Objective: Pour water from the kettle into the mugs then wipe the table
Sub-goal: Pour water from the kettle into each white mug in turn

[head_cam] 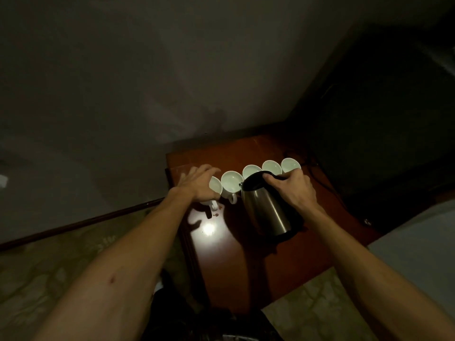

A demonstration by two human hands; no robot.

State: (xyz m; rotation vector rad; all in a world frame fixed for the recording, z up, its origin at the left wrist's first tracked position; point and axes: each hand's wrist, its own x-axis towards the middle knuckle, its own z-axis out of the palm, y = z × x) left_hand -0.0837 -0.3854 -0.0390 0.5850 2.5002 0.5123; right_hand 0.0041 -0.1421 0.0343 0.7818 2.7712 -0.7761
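Right hand (pixel 295 190) fingers wrapped tight on the kettle (pixel 266 207) handle. Kettle is held tilted, long axis leaning up-left, spout aimed at the second mug (pixel 231 180), just off its rim. Left hand (pixel 199 184) fingers curled around the end mug (pixel 215 185), steadying it on the table (pixel 246 254). Three more mugs sit in a row behind the right knuckles. Can't tell if water is flowing. Small drips near the left thumb.

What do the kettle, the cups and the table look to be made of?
Kettle: brushed metal body, probably stainless steel, with a dull sheen; its lid and handle look like black plastic. Mugs: glossy white, likely glazed ceramic. Table: reddish-brown wood or veneer, polished enough to mirror a light.
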